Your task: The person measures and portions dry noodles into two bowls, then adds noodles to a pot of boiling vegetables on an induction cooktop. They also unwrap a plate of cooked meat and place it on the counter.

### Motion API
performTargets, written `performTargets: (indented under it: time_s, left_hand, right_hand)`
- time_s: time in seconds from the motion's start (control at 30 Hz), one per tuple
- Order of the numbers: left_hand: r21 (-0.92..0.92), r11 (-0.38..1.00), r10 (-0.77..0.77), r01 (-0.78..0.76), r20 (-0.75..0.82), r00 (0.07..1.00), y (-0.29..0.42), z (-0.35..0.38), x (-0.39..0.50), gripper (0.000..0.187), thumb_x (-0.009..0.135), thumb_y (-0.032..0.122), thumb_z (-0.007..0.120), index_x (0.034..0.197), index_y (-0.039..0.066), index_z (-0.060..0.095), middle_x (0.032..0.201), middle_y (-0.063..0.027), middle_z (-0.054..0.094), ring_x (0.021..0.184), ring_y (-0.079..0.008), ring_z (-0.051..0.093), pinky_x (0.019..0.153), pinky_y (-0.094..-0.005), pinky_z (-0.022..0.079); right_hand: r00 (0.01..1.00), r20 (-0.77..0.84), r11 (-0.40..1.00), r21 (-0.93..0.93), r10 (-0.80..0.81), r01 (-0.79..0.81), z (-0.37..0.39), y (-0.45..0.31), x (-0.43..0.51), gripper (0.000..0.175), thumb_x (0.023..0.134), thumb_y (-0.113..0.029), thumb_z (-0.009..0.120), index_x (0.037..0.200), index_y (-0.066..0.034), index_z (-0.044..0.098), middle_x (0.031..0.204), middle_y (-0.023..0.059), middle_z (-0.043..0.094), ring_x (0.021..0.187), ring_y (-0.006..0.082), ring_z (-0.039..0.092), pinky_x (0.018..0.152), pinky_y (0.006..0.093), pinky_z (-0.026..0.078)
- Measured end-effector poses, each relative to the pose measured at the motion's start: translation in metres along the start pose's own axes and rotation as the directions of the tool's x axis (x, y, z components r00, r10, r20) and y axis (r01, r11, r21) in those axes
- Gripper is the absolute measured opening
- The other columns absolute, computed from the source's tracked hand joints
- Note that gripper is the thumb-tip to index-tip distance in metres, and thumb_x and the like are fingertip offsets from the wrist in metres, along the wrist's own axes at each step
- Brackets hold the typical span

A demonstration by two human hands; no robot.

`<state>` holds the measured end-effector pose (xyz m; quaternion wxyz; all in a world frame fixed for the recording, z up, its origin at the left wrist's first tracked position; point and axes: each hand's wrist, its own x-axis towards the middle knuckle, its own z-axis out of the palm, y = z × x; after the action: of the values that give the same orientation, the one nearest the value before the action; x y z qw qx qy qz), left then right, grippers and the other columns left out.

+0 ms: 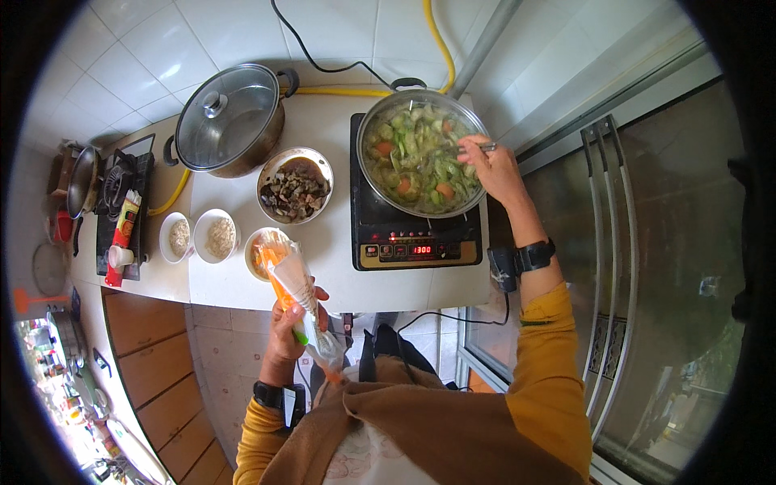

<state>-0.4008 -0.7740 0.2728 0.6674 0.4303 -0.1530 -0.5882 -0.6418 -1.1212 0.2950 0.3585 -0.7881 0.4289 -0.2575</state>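
Note:
My left hand [288,330] grips an orange and clear plastic food packet [291,273] at the counter's front edge. Its upper end overlaps a small white bowl [252,262] with orange bits inside. My right hand [494,167] holds a metal utensil [487,147] by its handle over a steel pan [364,159]; the utensil's lower end is hidden. Inside the pan are green leafy vegetables [403,136] in liquid, with several round orange pieces [445,190]. An induction cooker [357,224] with a lit red display carries the pan.
To the left stand a large lidded pot [257,130], a bowl of dark chopped food [294,191] and two white bowls [217,236] of pale flakes. A gas stove [118,182] is farther left. A black power cord [436,314] hangs below the counter; a sliding glass door [673,230] borders the right.

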Motion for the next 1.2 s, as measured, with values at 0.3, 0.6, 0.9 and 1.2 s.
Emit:
performTargets:
  time_s: [0.3, 0.6, 0.9, 1.2]
  left_hand:
    - [-0.004, 1.0, -0.007, 0.007, -0.019, 1.0, -0.002, 0.001, -0.005, 0.057, 0.079, 0.035, 0.065, 0.123, 0.002, 0.048, 0.096, -0.0126, 0.061, 0.06, -0.0167, 0.061, 0.054, -0.0276, 0.049]
    - [-0.006, 1.0, -0.003, 0.003, -0.007, 1.0, -0.002, 0.0, -0.007, 0.058, 0.08, 0.035, 0.065, 0.123, 0.002, 0.047, 0.097, -0.0133, 0.061, 0.061, -0.0175, 0.061, 0.055, -0.028, 0.05]
    - [-0.02, 1.0, 0.004, -0.004, -0.015, 1.0, -0.001, -0.006, -0.009, 0.057, 0.08, 0.034, 0.066, 0.123, 0.003, 0.047, 0.097, -0.0128, 0.061, 0.06, -0.0172, 0.061, 0.054, -0.0275, 0.05]
    - [-0.035, 0.999, -0.004, 0.004, -0.01, 1.0, -0.002, -0.003, -0.008, 0.06, 0.079, 0.035, 0.067, 0.124, 0.002, 0.046, 0.097, -0.0128, 0.061, 0.06, -0.0172, 0.06, 0.055, -0.0271, 0.049]
  right_hand:
    - [0.971, -0.176, 0.972, 0.2, 0.163, -0.127, 0.012, 0.006, 0.016, 0.029, 0.098, -0.021, 0.047, 0.107, 0.0013, 0.063, 0.098, 0.0127, 0.069, 0.08, 0.0175, 0.069, 0.07, 0.0269, 0.052]
    - [0.993, -0.08, 0.87, 0.492, 0.088, -0.037, 0.053, -0.014, 0.018, 0.034, 0.099, -0.022, 0.048, 0.111, 0.0081, 0.059, 0.105, 0.0146, 0.066, 0.085, 0.0235, 0.07, 0.072, 0.0277, 0.055]
    - [0.962, -0.245, 0.988, 0.129, 0.116, -0.086, 0.003, 0.024, 0.009, 0.032, 0.096, -0.027, 0.049, 0.108, -0.0008, 0.064, 0.091, 0.0143, 0.071, 0.085, 0.0203, 0.07, 0.07, 0.0299, 0.053]
    - [0.957, -0.196, 0.957, 0.238, 0.213, -0.164, 0.004, 0.026, -0.009, 0.032, 0.097, -0.022, 0.047, 0.107, 0.0046, 0.062, 0.098, 0.0139, 0.068, 0.083, 0.0208, 0.07, 0.068, 0.0276, 0.054]
